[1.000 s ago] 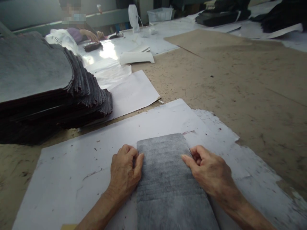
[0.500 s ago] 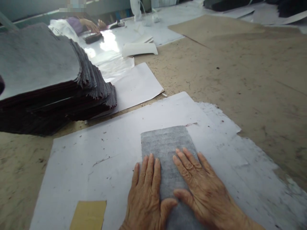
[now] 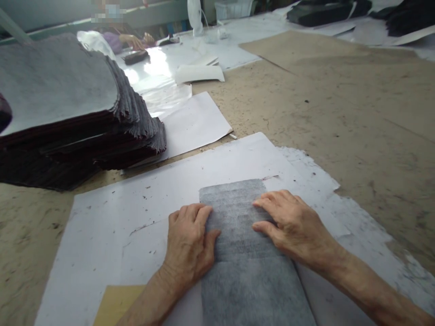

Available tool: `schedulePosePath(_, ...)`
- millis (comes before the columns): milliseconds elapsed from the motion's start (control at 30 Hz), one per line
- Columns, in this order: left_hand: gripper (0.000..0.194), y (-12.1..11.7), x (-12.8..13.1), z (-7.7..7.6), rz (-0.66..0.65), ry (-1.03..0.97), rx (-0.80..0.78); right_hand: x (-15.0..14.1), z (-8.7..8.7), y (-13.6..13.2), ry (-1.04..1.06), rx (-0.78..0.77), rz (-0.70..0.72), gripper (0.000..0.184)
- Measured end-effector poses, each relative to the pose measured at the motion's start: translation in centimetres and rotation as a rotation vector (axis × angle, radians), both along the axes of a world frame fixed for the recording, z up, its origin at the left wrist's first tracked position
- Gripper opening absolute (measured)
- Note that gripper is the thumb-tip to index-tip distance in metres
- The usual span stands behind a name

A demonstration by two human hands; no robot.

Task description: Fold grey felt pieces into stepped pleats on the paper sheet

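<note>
A long grey felt-like strip [image 3: 238,253] lies flat on white paper [image 3: 136,203] in front of me. My left hand [image 3: 190,244] rests on the strip's left edge, fingers together and flat, thumb on the fabric. My right hand [image 3: 292,226] lies on the strip's right edge, fingers stretched toward the middle. Neither hand holds anything; both press down on the strip near its far end.
A tall stack of dark grey cut sheets [image 3: 68,117] stands at the left. A tan card piece [image 3: 115,303] lies near my left forearm. More white paper [image 3: 193,122] lies beyond. Another person's hands [image 3: 136,41] work at the far end of the brown table [image 3: 340,113].
Half a second ago both hands lay flat side by side on the strip's middle; now they have slid apart to its left and right edges, a little farther from me.
</note>
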State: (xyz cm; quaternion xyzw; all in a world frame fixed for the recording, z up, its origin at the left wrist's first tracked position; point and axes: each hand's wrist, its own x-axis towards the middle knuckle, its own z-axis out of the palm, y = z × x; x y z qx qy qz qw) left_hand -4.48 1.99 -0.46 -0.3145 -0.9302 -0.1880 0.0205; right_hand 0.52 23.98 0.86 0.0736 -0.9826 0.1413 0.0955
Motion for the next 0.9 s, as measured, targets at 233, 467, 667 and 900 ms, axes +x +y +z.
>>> schedulePosePath(233,0.021,0.2,-1.2,1.0,0.128,-0.252,-0.034,-1.0,0.5,0.2,-0.246,-0.073,-0.194,0.022)
schedulePosePath(467,0.016,-1.0,-0.6,0.3,0.21,-0.308,0.074,1.5,-0.5,0.1,-0.288,-0.281,-0.465,0.038)
schedulePosePath(667,0.018,-0.7,-0.6,-0.1,0.252,-0.318,0.143,1.8,-0.7,-0.7,-0.245,-0.416,-0.532,0.038)
schedulePosePath(900,0.016,-0.6,-1.0,0.2,0.22,-0.389,0.204,1.8,-0.5,-0.5,-0.258,-0.492,-0.533,0.035)
